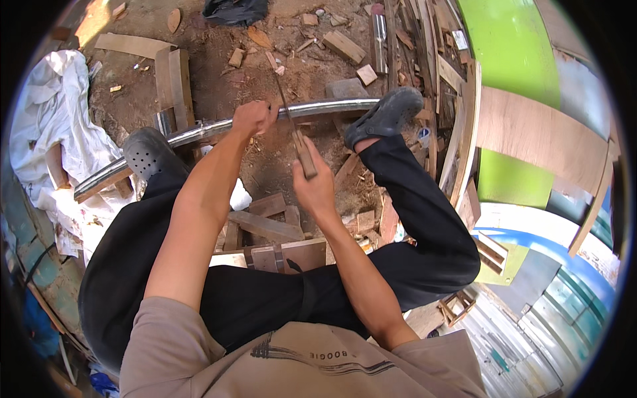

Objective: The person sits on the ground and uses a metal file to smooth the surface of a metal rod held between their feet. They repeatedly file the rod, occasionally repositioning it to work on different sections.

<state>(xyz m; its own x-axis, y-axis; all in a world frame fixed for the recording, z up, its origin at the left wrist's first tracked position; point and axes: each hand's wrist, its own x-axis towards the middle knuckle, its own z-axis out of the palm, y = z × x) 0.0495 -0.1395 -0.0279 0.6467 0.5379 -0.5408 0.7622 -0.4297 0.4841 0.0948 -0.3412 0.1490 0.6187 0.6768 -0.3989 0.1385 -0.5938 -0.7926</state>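
Observation:
My right hand is wrapped round the wooden handle of a hand tool with a long, thin, dark blade. Seen nearly edge-on, the blade points away from me and crosses a long strip with a shiny silvery face and wood showing at its left end. Just left of the blade, my left hand is closed on the strip. The left shoe and right shoe, both grey clogs, rest at the strip toward either end. Whether the blade has cut into the strip cannot be made out.
Wood offcuts lie scattered over the dirt ground. Crumpled white cloth is at left, and a black plastic bag at the far side. Long boards line the right, beside a green panel. More wood blocks sit between my legs.

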